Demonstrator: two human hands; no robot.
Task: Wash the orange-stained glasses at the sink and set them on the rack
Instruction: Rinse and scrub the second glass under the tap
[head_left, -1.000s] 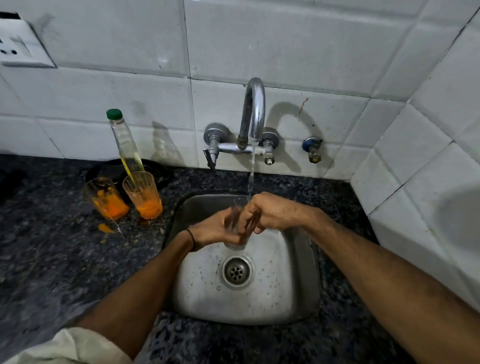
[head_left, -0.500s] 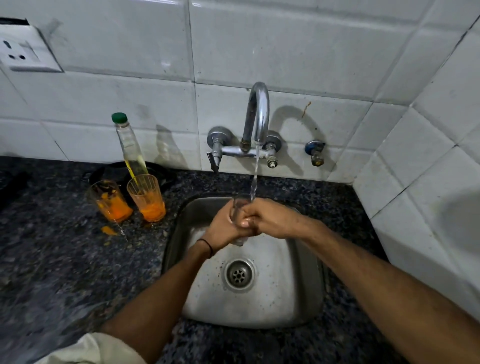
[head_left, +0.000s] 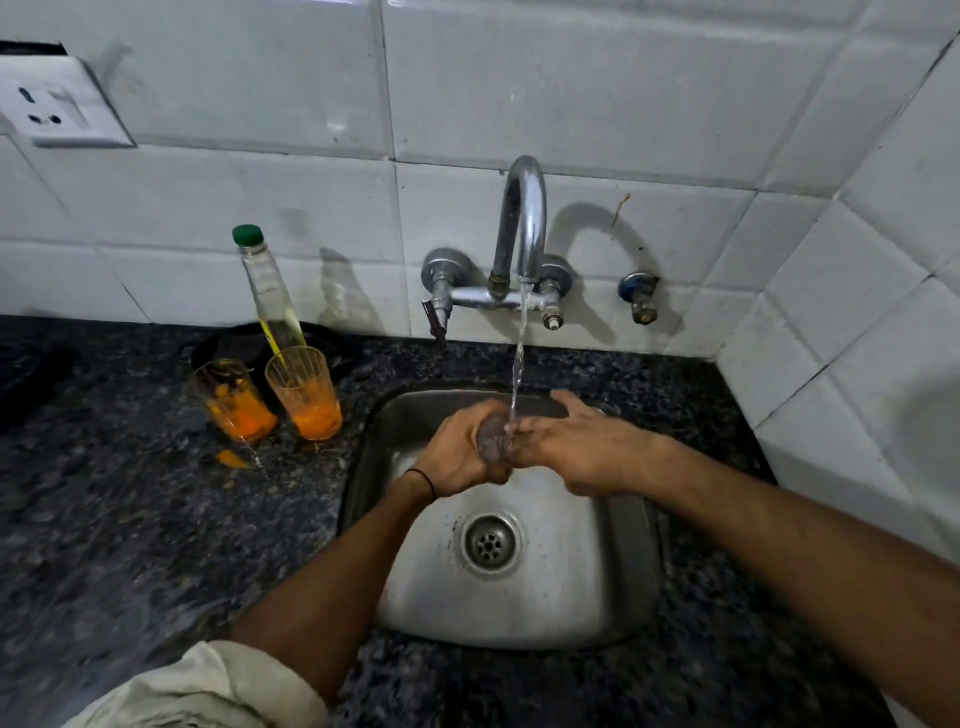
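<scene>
My left hand (head_left: 457, 449) grips a clear glass (head_left: 492, 439) over the steel sink (head_left: 631, 587), tipped on its side under the running stream from the chrome tap (head_left: 522, 228). My right hand (head_left: 576, 447) presses against the glass's mouth, with the fingers spread and partly inside it. Most of the glass is hidden by both hands. Two orange-stained glasses stand on the dark counter left of the sink: one (head_left: 235, 400) further left, the other (head_left: 305, 392) beside it. No rack is in view.
A clear bottle with a green cap (head_left: 265, 291) stands behind the stained glasses, by a black dish. An orange spill (head_left: 228, 458) lies on the granite counter (head_left: 130, 519). A small valve (head_left: 640, 296) and a wall socket (head_left: 52, 104) sit on the tiled wall.
The glass has turned from upright to lying sideways in my left hand. My right hand has opened its fingers against the mouth. The view has shifted slightly.
</scene>
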